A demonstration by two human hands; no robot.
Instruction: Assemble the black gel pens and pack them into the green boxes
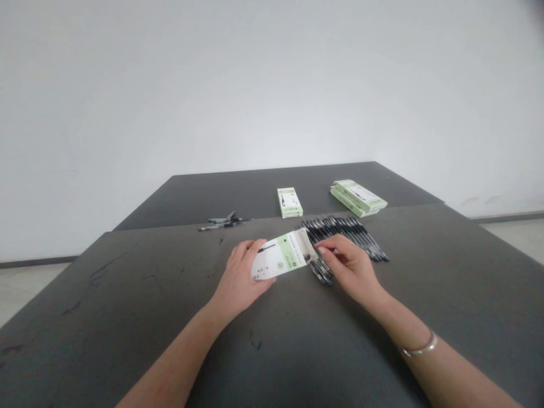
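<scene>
My left hand (240,273) is wrapped round a white and green pen box (278,258), tilted above the table with its end flap folded out to the right. A small dark shape shows at the box's open end. At that end, my right hand (351,266) has its thumb and forefinger pinched together against or beside the flap; what they hold is too small to make out. Under and behind the box's open end lies a wide row of black and clear pens (348,233), side by side, partly hidden by my right hand and the box.
Several loose pens (225,222) lie in a small pile to the left. Another pen box (290,202) rests flat further back. A stack of pen boxes (359,198) stands at the back right. The dark table (140,317) has a seam across it, with a white wall behind.
</scene>
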